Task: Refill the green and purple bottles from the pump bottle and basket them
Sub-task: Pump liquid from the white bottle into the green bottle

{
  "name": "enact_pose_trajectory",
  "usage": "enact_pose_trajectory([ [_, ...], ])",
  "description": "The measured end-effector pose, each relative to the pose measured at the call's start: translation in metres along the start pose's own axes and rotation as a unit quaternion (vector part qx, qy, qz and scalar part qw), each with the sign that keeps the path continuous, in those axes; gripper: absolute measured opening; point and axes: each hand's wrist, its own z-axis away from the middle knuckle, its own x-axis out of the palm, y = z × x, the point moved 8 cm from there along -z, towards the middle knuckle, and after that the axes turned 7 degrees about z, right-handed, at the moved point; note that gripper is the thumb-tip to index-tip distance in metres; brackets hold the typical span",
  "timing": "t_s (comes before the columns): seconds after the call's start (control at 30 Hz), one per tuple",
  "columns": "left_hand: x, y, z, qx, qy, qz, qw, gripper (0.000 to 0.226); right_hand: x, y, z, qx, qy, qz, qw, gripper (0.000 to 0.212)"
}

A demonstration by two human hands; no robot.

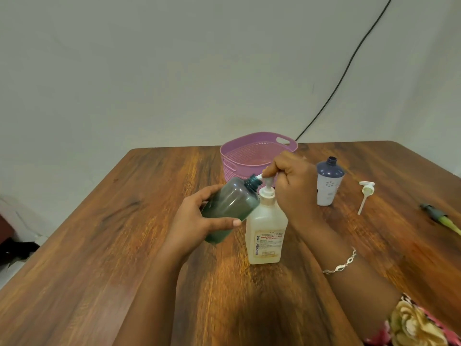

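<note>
Wooden table (99,245) bearing a lilac basket (237,163), pale wall (149,71) behind.

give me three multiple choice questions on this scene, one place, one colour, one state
1. The basket is: A purple; B green; C white.
2. The purple bottle is: A in the basket; B standing on the table, right of the pump bottle; C lying on its side.
3. The green bottle is: A capped, upright; B lying in the basket; C uncapped, tilted in the left hand.
Answers: A, its mesh wall is purple; B, it stands upright beside the right hand; C, its open neck meets the pump bottle's nozzle under the right hand.
</note>
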Motion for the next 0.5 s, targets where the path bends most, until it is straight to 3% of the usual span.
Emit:
enact_pose_trajectory([
  [0.2, -0.001, -0.002, 0.0, -0.004, 0.002, -0.003, 1.0, 0.073, 0.008, -0.003, 0.014, -0.042, 0.016, 0.077, 0.996, 0.025],
  [0.37, -0.001, -0.002, 0.001, -0.01, 0.004, 0.004, 1.0, 0.067, 0.001, 0.003, 0.006, -0.006, 0.009, -0.023, 1.0, 0.028],
  [0.5, -0.001, -0.002, -0.002, -0.005, 0.002, 0.004, 1.0, 0.076, 0.003, -0.003, -0.002, -0.022, -0.011, 0.006, 1.0, 0.024],
])
